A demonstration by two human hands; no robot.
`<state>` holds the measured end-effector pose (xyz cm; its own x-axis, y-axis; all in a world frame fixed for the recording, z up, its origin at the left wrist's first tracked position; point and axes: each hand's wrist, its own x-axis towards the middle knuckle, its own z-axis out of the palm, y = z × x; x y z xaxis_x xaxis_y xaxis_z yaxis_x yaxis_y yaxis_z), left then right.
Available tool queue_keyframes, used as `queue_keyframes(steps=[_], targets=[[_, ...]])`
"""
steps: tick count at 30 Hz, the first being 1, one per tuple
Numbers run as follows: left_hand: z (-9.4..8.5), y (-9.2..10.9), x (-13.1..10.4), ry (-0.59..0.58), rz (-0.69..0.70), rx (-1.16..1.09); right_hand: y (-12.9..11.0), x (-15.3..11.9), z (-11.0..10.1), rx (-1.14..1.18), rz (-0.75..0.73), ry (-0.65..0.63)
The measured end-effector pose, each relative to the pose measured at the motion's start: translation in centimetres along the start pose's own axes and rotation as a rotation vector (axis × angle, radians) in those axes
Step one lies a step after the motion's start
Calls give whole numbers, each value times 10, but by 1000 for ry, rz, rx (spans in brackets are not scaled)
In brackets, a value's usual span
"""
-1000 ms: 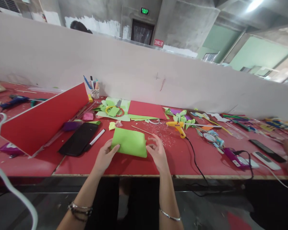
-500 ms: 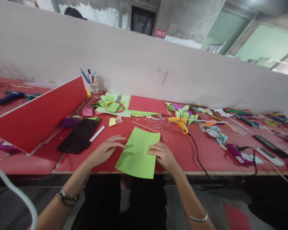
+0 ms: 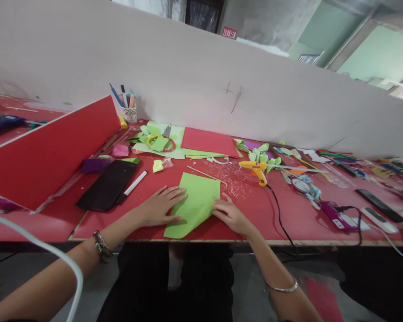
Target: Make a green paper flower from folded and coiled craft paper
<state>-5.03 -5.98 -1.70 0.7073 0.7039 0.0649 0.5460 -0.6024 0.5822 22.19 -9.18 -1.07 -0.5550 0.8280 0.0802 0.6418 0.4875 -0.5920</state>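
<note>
A light green paper sheet [image 3: 196,201] lies on the red table [image 3: 272,223] near its front edge, with its lower right corner folded in along a diagonal. My left hand [image 3: 161,206] rests flat on the sheet's left edge, fingers spread. My right hand [image 3: 231,215] presses on the folded edge at the sheet's right side. Neither hand grips anything.
A black phone [image 3: 107,184] and white marker [image 3: 131,187] lie left of the sheet. A yellow glue gun [image 3: 255,169] with a black cord sits to the right, with paper scraps, scissors [image 3: 161,142], a red sheet [image 3: 208,142] and a pen cup [image 3: 130,112] behind. A red divider board [image 3: 47,156] stands at left.
The folded green sheet was opened out flat, then its lower right corner got folded in diagonally. Both hands moved onto the sheet's sides. The view tipped downward.
</note>
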Motion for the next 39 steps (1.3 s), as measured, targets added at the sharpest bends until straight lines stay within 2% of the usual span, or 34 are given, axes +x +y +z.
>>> queue_keyframes(steps=[4,6,9,12,16,19,23,25,29,31,33,36,39], targets=[[-13,0,4,-96,39,85,-1,25,2,-60,-33,-74],[-17,-2,5,-110,45,123,-3,37,2,-66,-68,-122],[-17,-3,4,-115,23,161,-5,47,0,3,-106,-112],[-17,3,-3,-127,13,157,-1,42,-3,145,-48,-4],[-17,21,-14,-130,26,63,11,28,0,298,188,296],[-12,31,-11,-43,-41,-35,16,24,5,260,273,393],[-1,28,6,116,-319,-183,15,31,9,62,326,432],[1,24,16,207,-404,-274,13,35,7,-32,342,471],[-3,22,27,351,-525,-682,8,34,-2,-46,466,574],[-5,26,29,404,-548,-949,3,32,-5,126,562,532],[-3,34,31,428,-525,-1135,-4,30,-5,435,613,410],[5,46,35,357,-461,-1182,-16,36,0,966,487,269],[10,52,39,276,-400,-1102,-20,48,4,1168,391,353]])
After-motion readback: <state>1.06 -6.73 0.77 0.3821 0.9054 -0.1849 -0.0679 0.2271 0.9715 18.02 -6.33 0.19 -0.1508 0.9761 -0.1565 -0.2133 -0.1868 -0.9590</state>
